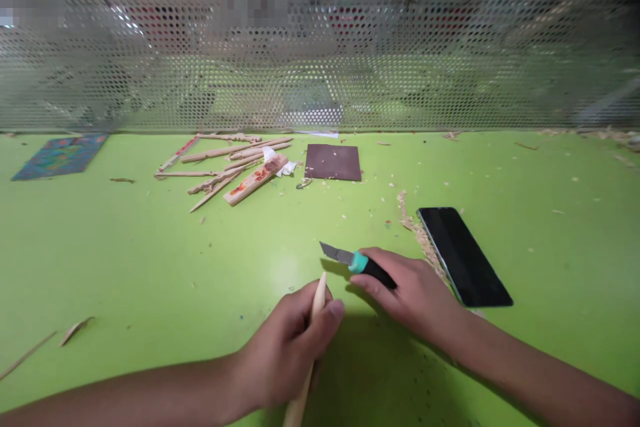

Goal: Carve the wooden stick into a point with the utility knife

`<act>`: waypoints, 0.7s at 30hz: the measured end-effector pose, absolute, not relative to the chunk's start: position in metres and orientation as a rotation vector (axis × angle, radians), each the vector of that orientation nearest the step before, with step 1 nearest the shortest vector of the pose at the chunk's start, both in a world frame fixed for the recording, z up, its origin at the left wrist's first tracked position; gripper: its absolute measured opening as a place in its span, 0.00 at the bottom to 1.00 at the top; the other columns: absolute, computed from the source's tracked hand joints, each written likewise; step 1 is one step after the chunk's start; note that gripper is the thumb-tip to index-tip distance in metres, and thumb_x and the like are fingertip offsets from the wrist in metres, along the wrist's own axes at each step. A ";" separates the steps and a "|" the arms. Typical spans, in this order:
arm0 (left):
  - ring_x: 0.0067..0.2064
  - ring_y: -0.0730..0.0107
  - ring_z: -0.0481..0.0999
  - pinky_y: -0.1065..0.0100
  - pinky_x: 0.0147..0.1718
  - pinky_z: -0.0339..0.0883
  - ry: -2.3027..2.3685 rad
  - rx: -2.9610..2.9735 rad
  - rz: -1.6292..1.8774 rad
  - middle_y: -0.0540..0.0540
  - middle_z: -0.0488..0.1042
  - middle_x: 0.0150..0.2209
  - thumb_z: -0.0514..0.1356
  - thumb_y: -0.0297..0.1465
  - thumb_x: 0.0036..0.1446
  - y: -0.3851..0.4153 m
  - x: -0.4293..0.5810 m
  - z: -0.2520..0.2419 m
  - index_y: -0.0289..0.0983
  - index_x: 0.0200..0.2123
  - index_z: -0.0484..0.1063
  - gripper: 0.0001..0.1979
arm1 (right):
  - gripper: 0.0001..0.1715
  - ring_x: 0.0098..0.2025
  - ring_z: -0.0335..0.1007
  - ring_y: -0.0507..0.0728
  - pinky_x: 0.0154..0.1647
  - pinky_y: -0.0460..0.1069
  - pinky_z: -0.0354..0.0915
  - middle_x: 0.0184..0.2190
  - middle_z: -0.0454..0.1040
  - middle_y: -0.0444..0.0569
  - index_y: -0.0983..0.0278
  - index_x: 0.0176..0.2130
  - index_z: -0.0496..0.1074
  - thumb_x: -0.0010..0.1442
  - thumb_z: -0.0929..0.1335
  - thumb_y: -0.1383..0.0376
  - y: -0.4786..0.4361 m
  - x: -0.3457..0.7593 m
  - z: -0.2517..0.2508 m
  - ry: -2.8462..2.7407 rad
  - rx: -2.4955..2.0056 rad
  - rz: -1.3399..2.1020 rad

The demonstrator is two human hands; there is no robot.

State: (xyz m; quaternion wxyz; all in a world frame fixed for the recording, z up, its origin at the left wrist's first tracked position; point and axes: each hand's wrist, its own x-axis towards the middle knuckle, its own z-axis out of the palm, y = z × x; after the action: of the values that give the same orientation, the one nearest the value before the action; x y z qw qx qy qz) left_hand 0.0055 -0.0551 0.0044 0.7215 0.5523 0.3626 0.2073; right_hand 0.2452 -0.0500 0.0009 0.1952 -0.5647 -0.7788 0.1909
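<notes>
Wooden and tapered, the stick [319, 300] was grasped by the fingers of the left hand [293, 340] above the green bench [150, 267], its tip [323, 279] exposed. A utility knife [367, 267] was clasped in the fingers of the right hand [413, 283], and its blade [336, 253] was held just apart from the stick's tip. A black phone [465, 257] was positioned beside a line of wood shavings [424, 238]. Carved sticks [220, 151] were laid left of a brown sheet [333, 162].

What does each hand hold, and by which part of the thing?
The left hand holds a wooden stick just below its tapered tip; the right hand holds a utility knife by its black handle.
</notes>
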 end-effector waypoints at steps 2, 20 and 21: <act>0.27 0.74 0.59 0.68 0.27 0.57 0.808 1.218 0.452 0.55 0.61 0.27 0.53 0.52 0.75 -0.055 0.005 0.004 0.40 0.35 0.61 0.23 | 0.37 0.32 0.82 0.60 0.30 0.50 0.69 0.35 0.85 0.50 0.59 0.46 0.79 0.75 0.57 0.36 -0.049 0.247 0.002 -2.187 -1.584 0.561; 0.28 0.73 0.58 0.68 0.27 0.56 0.788 1.245 0.445 0.55 0.60 0.28 0.51 0.51 0.76 -0.056 0.006 0.002 0.39 0.35 0.62 0.23 | 0.38 0.32 0.84 0.61 0.29 0.51 0.71 0.38 0.87 0.53 0.62 0.47 0.79 0.76 0.57 0.37 -0.052 0.244 -0.002 -2.209 -1.534 0.476; 0.28 0.73 0.57 0.68 0.27 0.56 0.795 1.233 0.452 0.55 0.60 0.28 0.51 0.51 0.76 -0.057 0.005 0.001 0.40 0.35 0.61 0.23 | 0.38 0.32 0.84 0.60 0.29 0.51 0.71 0.37 0.87 0.53 0.62 0.46 0.79 0.75 0.57 0.37 -0.052 0.245 -0.001 -2.208 -1.539 0.468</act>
State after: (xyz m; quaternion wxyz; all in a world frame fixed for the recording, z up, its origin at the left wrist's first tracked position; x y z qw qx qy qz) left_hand 0.0054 -0.0565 0.0012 0.7196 0.5577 0.3597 0.2047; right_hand 0.2448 -0.0516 -0.0012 0.2037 -0.5515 -0.7913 0.1679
